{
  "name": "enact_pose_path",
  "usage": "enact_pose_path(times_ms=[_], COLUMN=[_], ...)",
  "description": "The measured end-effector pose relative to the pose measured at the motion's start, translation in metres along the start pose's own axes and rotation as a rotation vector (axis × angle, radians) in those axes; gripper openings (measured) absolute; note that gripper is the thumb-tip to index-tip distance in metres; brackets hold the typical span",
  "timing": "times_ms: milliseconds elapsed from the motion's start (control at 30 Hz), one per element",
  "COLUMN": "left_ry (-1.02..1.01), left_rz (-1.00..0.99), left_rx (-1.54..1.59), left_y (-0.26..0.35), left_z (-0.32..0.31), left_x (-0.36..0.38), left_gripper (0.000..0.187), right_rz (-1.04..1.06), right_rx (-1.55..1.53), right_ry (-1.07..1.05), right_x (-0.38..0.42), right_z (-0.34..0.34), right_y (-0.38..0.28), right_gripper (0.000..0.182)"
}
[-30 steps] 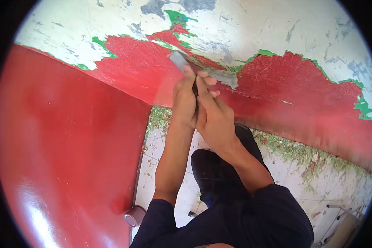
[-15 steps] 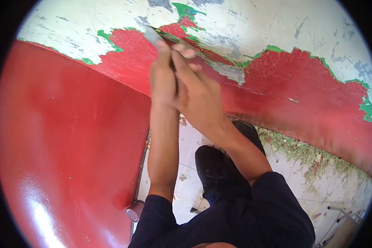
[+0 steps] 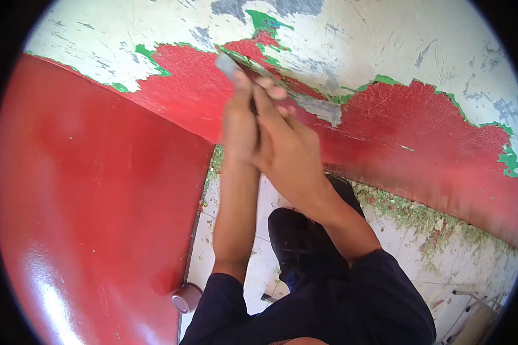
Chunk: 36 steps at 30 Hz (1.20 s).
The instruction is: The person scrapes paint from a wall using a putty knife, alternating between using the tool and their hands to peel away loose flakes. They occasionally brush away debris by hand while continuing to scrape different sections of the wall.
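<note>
A scraper with a flat grey metal blade (image 3: pixel 227 64) meets the wall near the ragged edge of the red paint (image 3: pixel 385 109). Around its mostly hidden handle my left hand (image 3: pixel 240 129) is closed, slightly blurred, with a finger up by the blade. Pressed against it from the right, my right hand (image 3: pixel 288 135) is closed on the same tool, its fingertips showing at the upper right. Beside the blade, a strip of paint edged in green stands partly off the wall. Above it the surface is bare white with grey patches.
A glossy red panel (image 3: pixel 109 190) fills the left side. Green and red paint flakes (image 3: pixel 408 213) lie on the white tiled floor (image 3: pixel 259 270) along the wall's foot. A round brownish container (image 3: pixel 186 298) stands at the panel's base. A metal-legged object (image 3: pixel 477 322) is at the lower right.
Both hands and the scraper have shifted slightly right and down in view. The wall has also moved a little in view, and more floor shows beside my left forearm.
</note>
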<state>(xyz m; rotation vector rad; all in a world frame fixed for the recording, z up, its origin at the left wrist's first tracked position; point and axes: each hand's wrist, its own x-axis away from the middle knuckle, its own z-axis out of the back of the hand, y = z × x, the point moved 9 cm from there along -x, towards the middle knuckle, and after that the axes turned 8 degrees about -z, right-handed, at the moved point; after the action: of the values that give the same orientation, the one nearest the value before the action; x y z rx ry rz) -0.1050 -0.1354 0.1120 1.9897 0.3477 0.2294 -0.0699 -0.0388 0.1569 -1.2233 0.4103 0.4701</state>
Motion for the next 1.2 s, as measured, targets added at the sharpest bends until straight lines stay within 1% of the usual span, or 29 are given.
enact_pose_path(times_ms=[33,67,167,200,267,367,400,500,533,633,667,733,767,800,900,933,1033,1067,1167,1200], left_ry=[0.031,-0.009,-0.033,-0.039,-0.039,0.037,-0.018,-0.027,-0.045,-0.037,0.005,0.023,0.025,-0.016,-0.032,-0.03,0.012,0.023,-0.125,-0.127], left_rz=[-0.039,-0.059,0.087,0.063,0.042,-0.082,-0.062,0.093,0.109,0.032,-0.053,-0.028,-0.026,0.053,0.081,0.047,-0.082,-0.103,0.123,0.125], left_rx=[0.038,0.129,0.027,0.013,-0.017,0.034,0.154,-0.021,-0.008,0.054,0.033,0.021,0.009,-0.014,-0.06,-0.017,-0.001,-0.021,-0.005,-0.019], left_y=[0.013,0.016,-0.002,0.0,-0.005,0.026,0.028,0.0,-0.013,-0.002,0.015,0.016,0.021,0.005,-0.011,-0.004,0.033,0.036,-0.021,-0.026], left_z=[0.004,0.007,-0.003,-0.005,-0.003,0.008,0.008,0.0,-0.002,0.001,0.002,0.005,0.006,0.003,-0.002,0.001,0.015,0.016,0.001,-0.005], left_x=[-0.008,-0.015,0.008,0.005,0.004,-0.015,-0.019,0.006,0.01,-0.004,-0.007,-0.005,-0.006,0.001,0.005,-0.001,-0.022,-0.023,0.004,0.008], left_gripper=[0.05,0.049,0.047,0.047,0.048,0.05,0.053,0.053,0.055,0.055,0.054,0.054,0.053,0.054,0.054,0.054,0.053,0.054,0.054,0.054], right_rz=[-0.009,-0.012,-0.058,-0.08,-0.035,0.016,0.034,0.034,0.028,-0.018,-0.018,-0.015,-0.024,-0.033,-0.038,-0.054,0.049,0.041,0.081,0.055], right_rx=[-0.006,-0.019,-0.101,-0.127,-0.072,0.026,0.048,0.029,0.051,0.112,0.12,0.12,0.077,0.033,-0.009,-0.004,0.037,0.063,-0.033,-0.015], right_ry=[0.002,0.006,0.04,0.046,0.008,-0.015,-0.021,0.048,0.035,-0.012,-0.039,-0.063,-0.048,-0.031,-0.064,-0.074,-0.004,0.002,0.062,0.07], right_x=[-0.002,-0.005,0.007,0.01,0.006,-0.012,-0.015,0.009,0.007,0.005,-0.006,-0.012,-0.007,0.006,0.006,0.005,-0.015,-0.015,0.019,0.023], right_z=[-0.002,-0.004,0.011,0.018,0.01,-0.009,-0.014,0.007,0.006,0.002,-0.009,-0.018,-0.011,0.003,0.005,0.004,-0.022,-0.023,0.01,0.014], right_y=[-0.001,-0.004,0.002,0.003,-0.003,-0.01,-0.014,-0.006,-0.006,-0.002,-0.003,-0.008,-0.006,-0.001,-0.002,-0.001,-0.011,-0.013,0.003,0.012], right_gripper=[0.053,0.051,0.05,0.05,0.052,0.056,0.058,0.057,0.056,0.057,0.059,0.063,0.061,0.059,0.058,0.059,0.065,0.068,0.062,0.06])
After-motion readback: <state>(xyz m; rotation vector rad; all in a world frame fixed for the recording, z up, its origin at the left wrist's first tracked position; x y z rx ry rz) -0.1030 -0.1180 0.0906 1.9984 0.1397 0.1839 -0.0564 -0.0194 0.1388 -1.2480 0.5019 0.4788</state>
